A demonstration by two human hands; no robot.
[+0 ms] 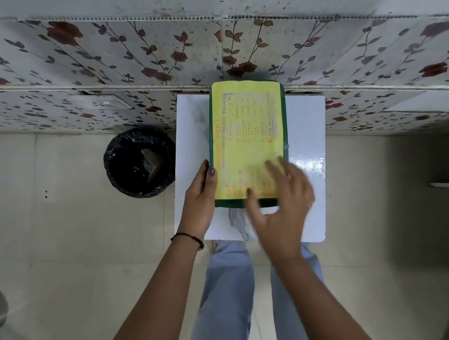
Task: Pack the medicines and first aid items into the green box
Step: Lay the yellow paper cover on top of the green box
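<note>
The green box (285,124) lies flat on a small white table (306,133), lid shut. A yellow sheet with handwritten lines covers its top. My left hand (200,200) rests against the box's near-left side, thumb along the edge. My right hand (280,208) is blurred with motion over the near-right corner, fingers spread and lying on the yellow lid. No medicines or first aid items are in sight.
A round bin (139,162) lined with a black bag stands on the floor left of the table. A wall with floral covering (95,58) runs behind the table. My legs in light jeans (231,293) are below the table's near edge.
</note>
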